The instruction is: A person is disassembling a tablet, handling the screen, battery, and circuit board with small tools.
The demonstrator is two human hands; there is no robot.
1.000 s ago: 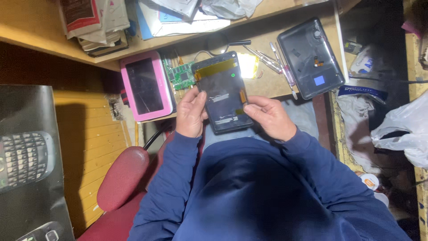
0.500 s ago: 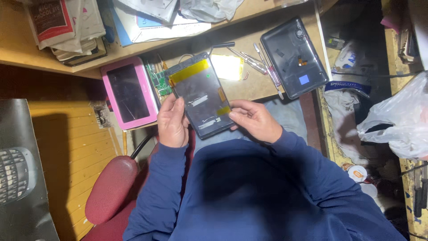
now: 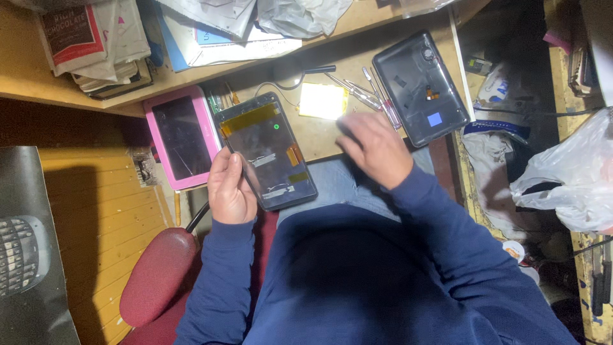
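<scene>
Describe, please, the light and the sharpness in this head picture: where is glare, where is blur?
In the head view, the light is warm and uneven: the pale rectangle on the desk is overexposed to a glowing patch; the right hand is smeared by motion blur; the left hand and the opened tablet it holds are sharper; the left floor side and right edge sink into deep shadow.

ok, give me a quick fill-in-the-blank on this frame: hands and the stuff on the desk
1. The opened tablet is held only by the ____ hand.
2. The right hand holds ____, blurred above the desk.
3. Left of the opened tablet lies a tablet with a ____ frame.
4. The dark back cover lies to the ____ of the screwdrivers.

Missing words: left; nothing; pink; right
</scene>
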